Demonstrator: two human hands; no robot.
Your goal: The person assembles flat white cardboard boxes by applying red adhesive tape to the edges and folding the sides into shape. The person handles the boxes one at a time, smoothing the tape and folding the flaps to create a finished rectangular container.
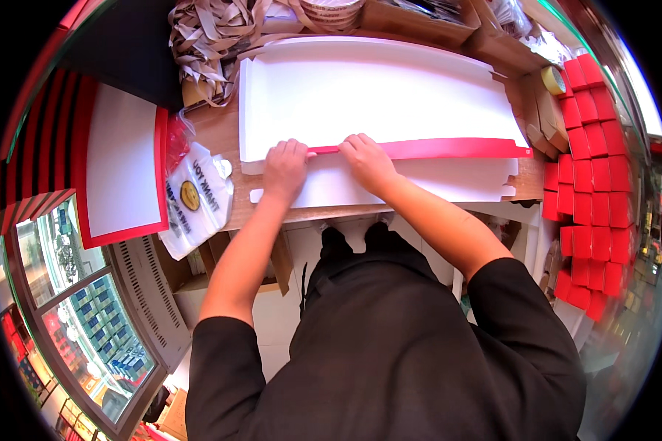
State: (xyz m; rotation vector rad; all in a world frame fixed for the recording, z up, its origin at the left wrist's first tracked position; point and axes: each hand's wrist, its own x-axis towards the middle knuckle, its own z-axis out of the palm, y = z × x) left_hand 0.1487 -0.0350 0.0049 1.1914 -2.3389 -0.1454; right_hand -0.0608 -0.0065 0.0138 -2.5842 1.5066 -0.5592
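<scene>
Large white cardboard sheet [375, 95] lying flat across the wooden counter [213, 132], red fold strip [449, 148] along its near edge. Left hand [285, 169] and right hand [365, 159] side by side, fingers pressed together and flat on the strip's left end. Just left: white plastic bag [198, 198] and a red-edged white panel [121, 169]. Behind: tangled paper strips [206, 33]. At right: stacked small red boxes [588, 147], tape roll [554, 79].

white cardboard sheet [375, 95], red folded strip [449, 148], stacked red boxes [585, 162], brown wooden table [217, 128]
</scene>
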